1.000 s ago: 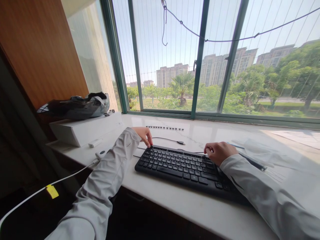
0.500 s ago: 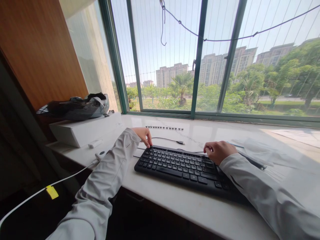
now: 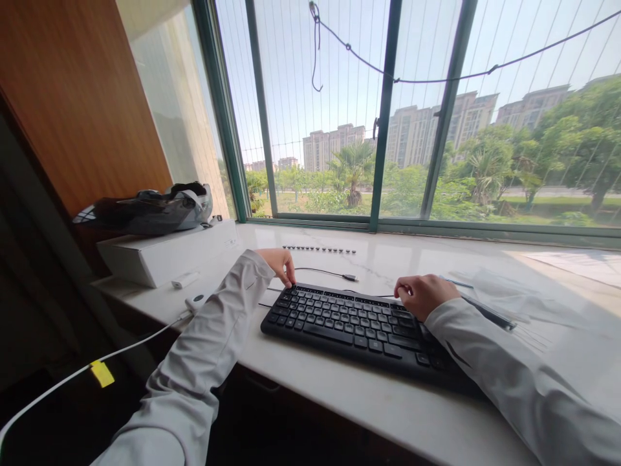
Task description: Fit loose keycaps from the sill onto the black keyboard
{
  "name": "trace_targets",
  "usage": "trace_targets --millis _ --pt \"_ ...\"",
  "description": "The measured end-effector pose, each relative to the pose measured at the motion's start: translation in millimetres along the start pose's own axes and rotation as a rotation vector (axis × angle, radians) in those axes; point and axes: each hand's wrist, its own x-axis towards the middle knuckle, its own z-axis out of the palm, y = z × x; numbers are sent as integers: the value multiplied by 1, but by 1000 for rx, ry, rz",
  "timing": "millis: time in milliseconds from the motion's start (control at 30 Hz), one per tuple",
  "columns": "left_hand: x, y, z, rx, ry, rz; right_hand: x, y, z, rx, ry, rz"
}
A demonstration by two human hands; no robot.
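Got the left grip [image 3: 280, 262] fingertips-down on the far left corner of a black keyboard [image 3: 334, 317], right at the end of the top row. Can't tell about anything pinched in there, too small and tucked away. Curling the right grip [image 3: 427, 294] loosely, knuckles up, over the far right part of the same keyboard. Can't tell about anything held inside that one either. Wearing light gray sleeves [image 3: 194, 349], and hiding a good bit of the keyboard's right end with the right arm.

As for the keyboard, lying on a white counter [image 3: 301, 375], set at a slant along the near edge. Beyond it, toward the window [image 3: 383, 129], can see a neat line of tiny dark pieces [image 3: 319, 248]. Between that line and the keyboard, spotted a black cable plug [image 3: 349, 277].

Over on the left, got a white box [image 3: 165, 255] with dark gray gear [image 3: 150, 210] on top. Nearby, also spotted a small white stick [image 3: 185, 279], plus a white cord [image 3: 140, 340] with a yellow tag [image 3: 101, 373]. Past the right grip, can make out clear plastic [image 3: 514, 288] and a slim dark rod [image 3: 490, 314].
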Motion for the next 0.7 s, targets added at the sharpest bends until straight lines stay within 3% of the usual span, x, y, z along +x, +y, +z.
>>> trace_targets --millis 533,700 --pt "-4 15 0 72 22 -39 -1 -1 0 -6 15 1" --pt "-3 10 0 -29 4 -72 -1 -2 0 -9 18 -7"
